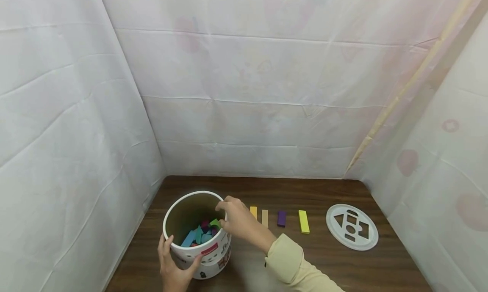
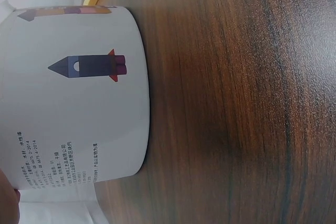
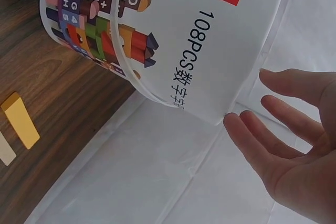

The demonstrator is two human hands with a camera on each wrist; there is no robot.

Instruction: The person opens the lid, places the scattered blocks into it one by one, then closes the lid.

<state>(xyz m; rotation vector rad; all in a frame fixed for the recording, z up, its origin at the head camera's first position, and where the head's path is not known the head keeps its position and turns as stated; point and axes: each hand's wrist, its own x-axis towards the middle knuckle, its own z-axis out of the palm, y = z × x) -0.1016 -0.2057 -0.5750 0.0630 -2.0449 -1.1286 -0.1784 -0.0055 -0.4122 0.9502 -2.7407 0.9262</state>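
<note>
While my left hand (image 1: 174, 271) braces the bucket (image 1: 218, 254) at lower centre-left, my right hand (image 1: 239, 219) reaches over its right edge.
Firm bracing should let me get at the blocks (image 1: 205, 233) inside without tipping it. My left thumb and fingers curve round the bucket; my right fingers are spread and relaxed, apparently empty, though contact is hard to judge.
</note>
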